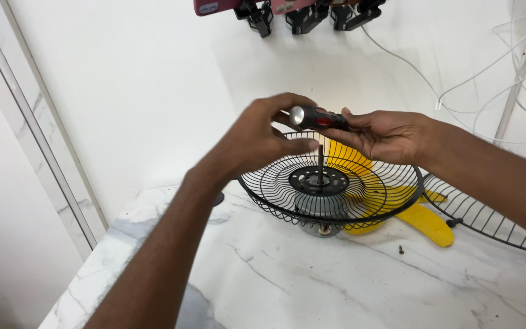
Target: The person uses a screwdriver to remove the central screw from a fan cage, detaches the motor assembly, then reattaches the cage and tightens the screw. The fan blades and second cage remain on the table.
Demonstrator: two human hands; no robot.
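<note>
My right hand [391, 135] holds a black and red screwdriver handle [318, 117] with a silver end cap, lying across its fingers above the fan. My left hand [257, 139] reaches in from the left, its fingers curled around the silver end of the same handle. Directly below stands a black wire fan guard [275, 189], bowl side up, with the motor hub [319, 181] and its upright shaft [321, 159] in the middle. A yellow fan blade [427, 224] lies under and to the right of the guard.
A second black wire guard [488, 213] lies at the right edge of the white marble table [287, 280]. A small screw [401, 249] rests on the table near the yellow blade. White cables [488, 79] hang at the back right; black clamps [263, 15] hang above.
</note>
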